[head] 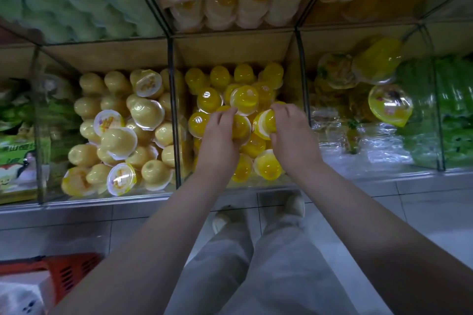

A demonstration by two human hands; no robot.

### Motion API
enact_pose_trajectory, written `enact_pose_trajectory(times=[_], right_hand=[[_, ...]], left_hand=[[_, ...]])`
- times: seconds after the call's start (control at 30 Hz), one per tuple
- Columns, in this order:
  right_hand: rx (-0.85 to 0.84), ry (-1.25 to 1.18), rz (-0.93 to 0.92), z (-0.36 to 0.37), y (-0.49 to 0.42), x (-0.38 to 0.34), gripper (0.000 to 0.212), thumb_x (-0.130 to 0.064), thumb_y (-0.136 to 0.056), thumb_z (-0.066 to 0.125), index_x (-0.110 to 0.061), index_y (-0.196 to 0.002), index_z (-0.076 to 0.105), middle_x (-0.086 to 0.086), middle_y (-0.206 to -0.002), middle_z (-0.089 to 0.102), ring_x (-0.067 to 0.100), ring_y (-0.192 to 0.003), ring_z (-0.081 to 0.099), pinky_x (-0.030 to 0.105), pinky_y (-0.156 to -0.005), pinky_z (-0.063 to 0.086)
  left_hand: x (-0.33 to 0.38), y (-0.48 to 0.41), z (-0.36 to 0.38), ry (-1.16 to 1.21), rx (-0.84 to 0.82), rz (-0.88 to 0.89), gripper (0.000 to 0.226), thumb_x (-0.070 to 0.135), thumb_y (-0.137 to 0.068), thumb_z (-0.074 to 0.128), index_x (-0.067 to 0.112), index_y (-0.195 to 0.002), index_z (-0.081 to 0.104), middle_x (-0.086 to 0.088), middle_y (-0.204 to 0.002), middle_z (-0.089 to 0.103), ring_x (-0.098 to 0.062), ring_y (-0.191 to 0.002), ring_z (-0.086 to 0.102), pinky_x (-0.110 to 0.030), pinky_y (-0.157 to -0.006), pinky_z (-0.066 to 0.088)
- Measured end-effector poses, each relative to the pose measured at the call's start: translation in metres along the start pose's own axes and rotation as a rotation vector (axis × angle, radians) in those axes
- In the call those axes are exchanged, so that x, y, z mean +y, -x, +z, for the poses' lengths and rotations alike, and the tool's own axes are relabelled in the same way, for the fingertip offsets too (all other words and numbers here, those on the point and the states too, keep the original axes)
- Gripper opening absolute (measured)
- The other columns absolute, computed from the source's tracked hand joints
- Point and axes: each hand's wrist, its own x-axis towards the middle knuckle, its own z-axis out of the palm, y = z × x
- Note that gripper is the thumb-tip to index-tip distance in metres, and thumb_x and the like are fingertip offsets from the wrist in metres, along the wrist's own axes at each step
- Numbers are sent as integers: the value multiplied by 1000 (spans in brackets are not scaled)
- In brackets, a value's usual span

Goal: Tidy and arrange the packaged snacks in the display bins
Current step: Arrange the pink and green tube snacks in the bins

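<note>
Both hands work the middle display bin [230, 50], where bright yellow jelly cups are heaped against the back wall and the glass dividers. The right hand [291, 133] holds one jelly cup [266, 123], fingers curled over its top and thumb beneath; the cup lies on its side, its long axis running left to right, white rim turned toward the left hand [218, 135]. That hand sits just beside it, knuckles up and fingers bent down onto the pile, fingertips at the edge of a tipped cup [244, 102] further back; whether it actually grips anything cannot be told. Most neighbouring cups stand with rounded ends up, so the held cup probably needs a quarter turn before it is set down, and the right hand, already on it, is better placed for that. Both bare forearms reach forward and down from the lower frame, converging on the bin, wrists roughly level. Paler yellow cups [117, 142] fill the bin to the left, several lying lid-up. The right-hand bin holds a few larger cups over crumpled clear wrapping [378, 146]. A red basket [71, 271] stands on the tiled floor at lower left.
</note>
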Motion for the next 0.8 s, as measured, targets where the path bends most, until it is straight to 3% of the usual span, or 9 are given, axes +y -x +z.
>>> enact_pose_trajectory(times=[0.13,0.3,0.4,0.53,0.8], right_hand=[[-8,-46,15,1,-3,-2,59,-1,-89,60,-6,-143,38,15,-137,45,33,-127,42,37,-102,37],[60,-181,-18,-7,-7,-13,62,-21,-90,66,-7,-144,39,10,-146,43,28,-135,38,33,-109,31],[37,-155,-44,-11,-26,-23,57,-26,-94,60,-10,-145,38,10,-144,45,28,-133,39,35,-104,34],[-66,-63,-37,-12,-48,-30,55,-30,-95,58,-14,-144,40,12,-137,50,32,-127,42,39,-98,38],[36,-63,59,-1,-39,-28,52,-43,-91,60,-18,-136,47,8,-125,55,28,-118,47,37,-85,44]], left_hand=[[-2,-3,-2,17,-3,34,67,-2,-88,62,18,-147,37,-1,-147,40,-20,-135,40,-28,-104,38],[-8,-4,-8,57,-43,45,82,15,-84,74,18,-151,26,-1,-152,33,-17,-141,32,-25,-109,29],[-7,-13,-11,53,-118,90,92,20,-83,75,15,-154,16,-1,-158,26,-16,-144,25,-21,-110,23],[-4,-25,-15,33,-225,105,97,16,-83,75,15,-155,10,-2,-160,21,-19,-144,28,-24,-108,31],[-10,-32,-26,67,-335,146,91,13,-88,66,19,-156,5,-1,-161,19,-19,-144,27,-15,-100,27]])
